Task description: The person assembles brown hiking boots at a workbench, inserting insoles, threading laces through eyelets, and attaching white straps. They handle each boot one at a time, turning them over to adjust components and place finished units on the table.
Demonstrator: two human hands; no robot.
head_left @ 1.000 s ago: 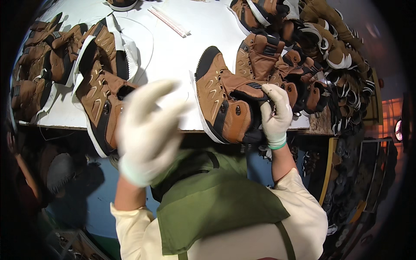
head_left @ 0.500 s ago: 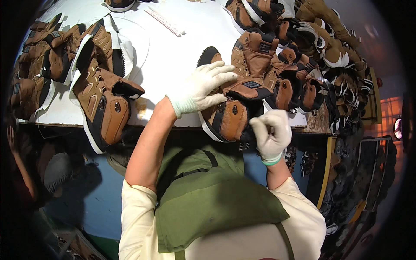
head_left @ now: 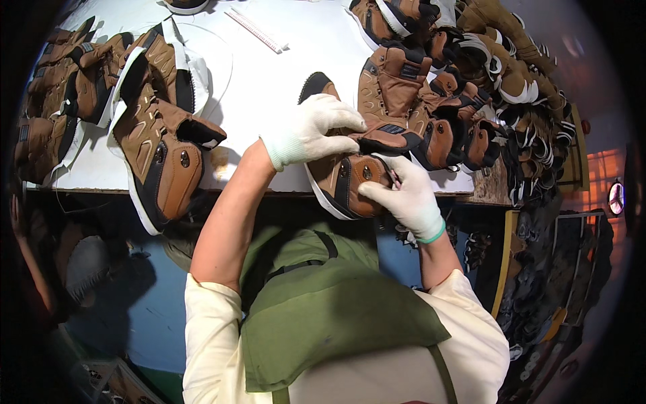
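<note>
Both my hands wear white knitted gloves. A brown boot point(head_left: 360, 188) with black trim and a pale sole lies at the table's front edge, its toe pointing away from me. My left hand point(head_left: 316, 131) lies across its upper, fingers curled over the tongue and collar. At the heel end, my right hand point(head_left: 407, 198) is closed, with the thumb against the brown side panel and the other fingers at the collar. Something small and dark shows between those fingers; I cannot make out what it is.
Similar boots stand to the left, the nearest boot point(head_left: 171, 175) overhanging the white table point(head_left: 269, 81). More brown boots point(head_left: 393, 87) crowd the right side, before a large heap of footwear point(head_left: 518, 74). A white ruler-like strip point(head_left: 256, 30) lies at the back.
My right hand has moved up and left from beside the heel onto the boot's collar and side. My left fingers, earlier stretched, are now curled over the boot.
</note>
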